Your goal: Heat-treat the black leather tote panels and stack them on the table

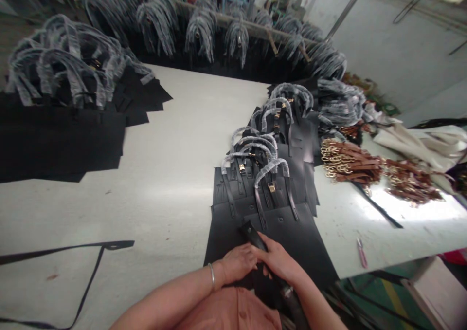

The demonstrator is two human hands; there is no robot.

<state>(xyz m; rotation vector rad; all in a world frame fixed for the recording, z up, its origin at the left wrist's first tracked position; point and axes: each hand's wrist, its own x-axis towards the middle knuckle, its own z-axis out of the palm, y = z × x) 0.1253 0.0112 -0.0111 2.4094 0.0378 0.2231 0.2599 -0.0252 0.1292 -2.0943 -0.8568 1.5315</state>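
Both hands meet close to my body at the near edge of the table. My right hand (279, 259) is closed around a long black strap (255, 237), whose end points up and away from me. Beside it, my left hand (239, 263), with a bangle on its wrist, touches the right fingers; its own fingers are bent, and what they grip is hidden. Under and beyond the hands lie overlapping black panels (299, 232). On them rest plastic-wrapped handles (272, 164) and gold-coloured clasps (271, 188).
More black panels (62, 140) with wrapped handles (65, 62) are at the left. A loose black strap (73, 247) crosses the near left table (156, 223). Brown straps with gold clips (353, 162) and small pink snips (361, 253) lie right. Wrapped handles hang on a rack (251, 26) behind.
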